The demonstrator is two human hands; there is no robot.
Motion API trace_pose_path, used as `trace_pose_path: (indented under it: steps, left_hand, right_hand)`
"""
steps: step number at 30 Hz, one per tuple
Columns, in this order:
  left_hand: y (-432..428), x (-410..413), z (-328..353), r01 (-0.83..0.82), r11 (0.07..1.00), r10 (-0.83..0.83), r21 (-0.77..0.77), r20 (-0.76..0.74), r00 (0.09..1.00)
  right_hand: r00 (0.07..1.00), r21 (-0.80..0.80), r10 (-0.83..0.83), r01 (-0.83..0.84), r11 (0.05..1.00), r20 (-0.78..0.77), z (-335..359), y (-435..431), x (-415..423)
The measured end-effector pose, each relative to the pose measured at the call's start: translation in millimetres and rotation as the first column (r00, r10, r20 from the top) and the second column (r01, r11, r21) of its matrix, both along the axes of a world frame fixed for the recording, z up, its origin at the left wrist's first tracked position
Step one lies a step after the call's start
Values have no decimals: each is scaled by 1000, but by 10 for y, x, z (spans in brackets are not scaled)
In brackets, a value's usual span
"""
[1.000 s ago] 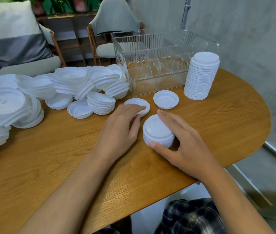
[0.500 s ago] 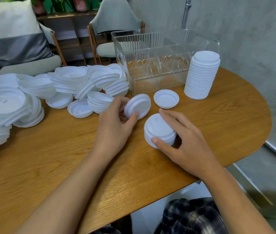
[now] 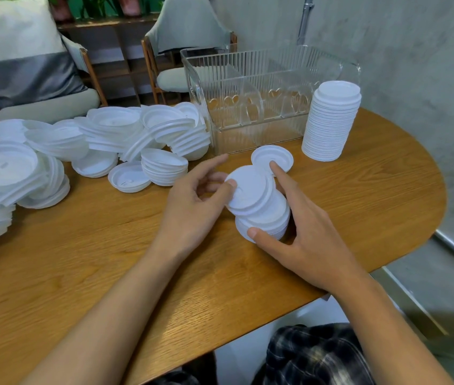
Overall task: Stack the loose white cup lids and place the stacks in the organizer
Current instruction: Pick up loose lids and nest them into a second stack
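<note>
- A sprawling heap of loose white plastic cup lids (image 3: 53, 151) covers the left part of the oval wooden table (image 3: 81, 259). Many lie upside down and some are nested in leaning rows.
- At the heap's right edge, a single upturned white lid (image 3: 128, 177) lies flat, touching a small nested stack of lids (image 3: 164, 168).
- The left hand (image 3: 189, 209) is near the middle of the table. Its thumb lies on the top face of a tilted white lid (image 3: 248, 190) and its curled fingers are behind the rim, so it pinches that lid. The forefinger sticks out straight above it.
- The tilted white lid leans over a short stack of white lids (image 3: 270, 223) that stands on the table. The lid's right edge rests on the stack and its left edge is raised.
- The right hand (image 3: 314, 240) cups the short stack. The thumb presses its near base, the forefinger reaches up its far side to the tilted lid's rim, and the other fingers curl round behind.
- A second upturned white lid (image 3: 264, 157) lies flat just behind the hands, in front of the organizer.
- The clear ribbed plastic organizer (image 3: 248, 79), with inner dividers that have heart cut-outs, stands at the table's far side. The heap is close against its left wall.
- A tall stack of white lids (image 3: 331, 123) stands on the table just beside the organizer's right front corner.
- A grey concrete wall (image 3: 414, 65) rises on the right.
</note>
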State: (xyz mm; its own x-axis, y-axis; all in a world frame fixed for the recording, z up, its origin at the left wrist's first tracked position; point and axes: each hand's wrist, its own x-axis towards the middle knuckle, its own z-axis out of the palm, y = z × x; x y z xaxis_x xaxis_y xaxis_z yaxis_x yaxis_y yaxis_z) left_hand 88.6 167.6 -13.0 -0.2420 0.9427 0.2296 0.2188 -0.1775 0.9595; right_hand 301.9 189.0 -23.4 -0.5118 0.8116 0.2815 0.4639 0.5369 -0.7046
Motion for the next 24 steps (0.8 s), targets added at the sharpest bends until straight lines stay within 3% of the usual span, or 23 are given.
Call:
trace_pose_path:
  steps: [12,20,24]
  left_hand:
    - [-74,159,4,-36,997,55,63,-335,940]
    - [-161,116,102,91,982,-33,168,-320,947]
    - [-164,120,122,172,977,-115,129,-358,927]
  right_hand:
    - [999,17,-40,39,999,27,-26,1,-12]
    - [999,-39,-42,41,998,-18,-10,6,-5]
    - [999,-47,-48,47,998,-12,-15,6,10]
